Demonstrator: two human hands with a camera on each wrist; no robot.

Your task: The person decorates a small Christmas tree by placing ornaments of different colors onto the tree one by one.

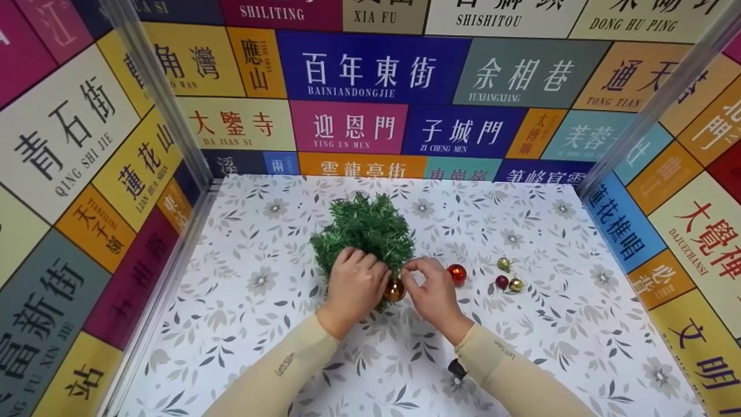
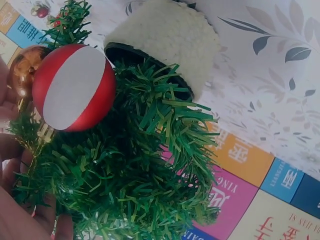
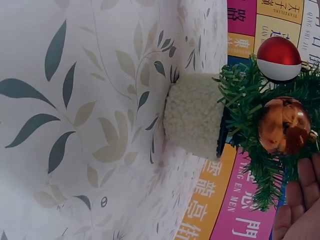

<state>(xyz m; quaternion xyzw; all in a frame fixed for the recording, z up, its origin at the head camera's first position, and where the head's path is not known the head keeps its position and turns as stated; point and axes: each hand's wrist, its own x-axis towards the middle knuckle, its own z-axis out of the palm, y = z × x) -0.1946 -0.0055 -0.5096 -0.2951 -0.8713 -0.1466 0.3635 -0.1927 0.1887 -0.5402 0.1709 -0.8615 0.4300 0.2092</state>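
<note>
A small green artificial Christmas tree (image 1: 367, 223) stands in a pale fuzzy pot (image 3: 195, 115). My left hand (image 1: 358, 281) grips a branch at its near side, fingers curled into the needles. Close by on the right, my right hand (image 1: 430, 289) pinches with thumb and index finger at the top of a shiny copper bauble (image 3: 284, 126), by the branch. Gold thread (image 2: 34, 162) shows among the needles beside the fingers in the left wrist view. A red-and-white bauble (image 2: 75, 87) hangs next to the copper one; the left hand covers it in the head view.
Right of the tree, a shiny red bauble (image 1: 457, 274) lies on the leaf-patterned table (image 1: 260, 347). Farther right are two small gold baubles (image 1: 505, 264) and a small dark red one (image 1: 502, 282). Panels with Chinese lettering (image 1: 370, 69) wall in the back and sides.
</note>
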